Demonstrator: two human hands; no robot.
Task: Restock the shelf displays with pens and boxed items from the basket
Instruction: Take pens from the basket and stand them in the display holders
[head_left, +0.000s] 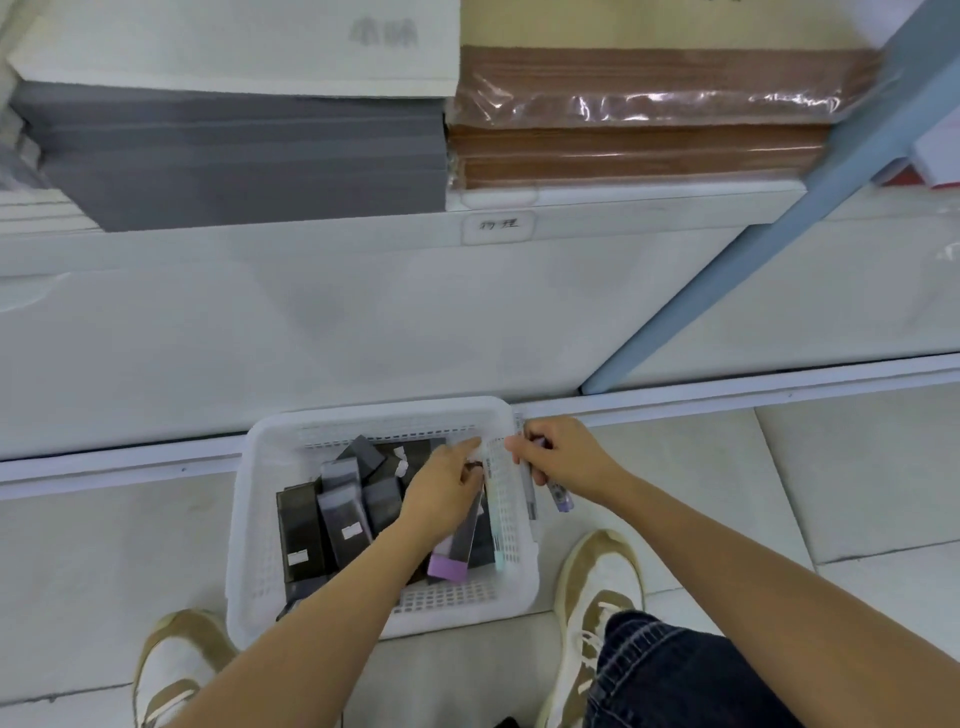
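My right hand (563, 457) is curled round at least 2 pens (531, 491), held just outside the right rim of the white basket (244, 519). My left hand (447, 491) is inside, fingertips at a teal-tipped pen (496, 535) lying along the wall just left of that grip. I cannot tell if it has pinched it. The risk I see is that feeding another pen into a full fist could loosen the bundle and drop 1 onto the floor (779, 493).

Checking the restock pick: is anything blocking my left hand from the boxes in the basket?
Nothing visible: the left hand is inside the open basket, among the dark boxes. The right hand holds pens beside its rim.
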